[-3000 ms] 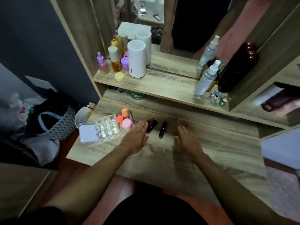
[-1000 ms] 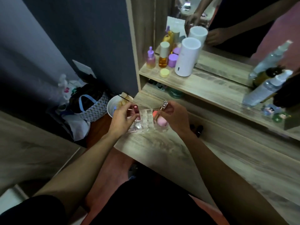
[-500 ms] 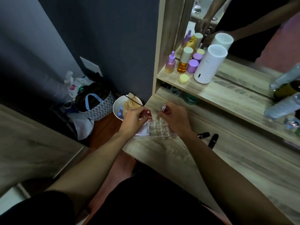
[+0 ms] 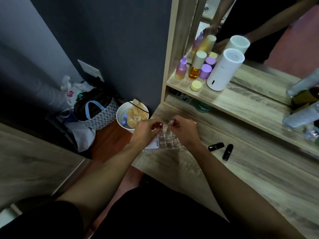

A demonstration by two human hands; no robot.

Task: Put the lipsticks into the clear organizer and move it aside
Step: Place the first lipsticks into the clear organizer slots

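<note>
The clear organizer (image 4: 168,140), a gridded acrylic box, sits at the left front corner of the wooden dressing table (image 4: 241,173). My left hand (image 4: 146,131) holds a red-capped lipstick (image 4: 159,124) upright over the organizer's far left cells. My right hand (image 4: 183,131) pinches a silver-topped lipstick (image 4: 171,121) upright over the cells beside it. Two black lipsticks (image 4: 215,146) (image 4: 227,152) lie flat on the table to the right of my right wrist. A white card (image 4: 154,144) lies against the organizer's left side.
A shelf (image 4: 241,100) above the table carries a white cylinder (image 4: 223,69), purple and amber bottles (image 4: 194,68) and spray bottles (image 4: 302,114). A mirror stands behind. Left of the table, on the floor, are a white bin (image 4: 128,116) and a patterned bag (image 4: 98,114).
The view has swung left and down. Both hands left the bare tabletop, each took a lipstick and now hold them over the organizer. The two black lipsticks lie where they were.
</note>
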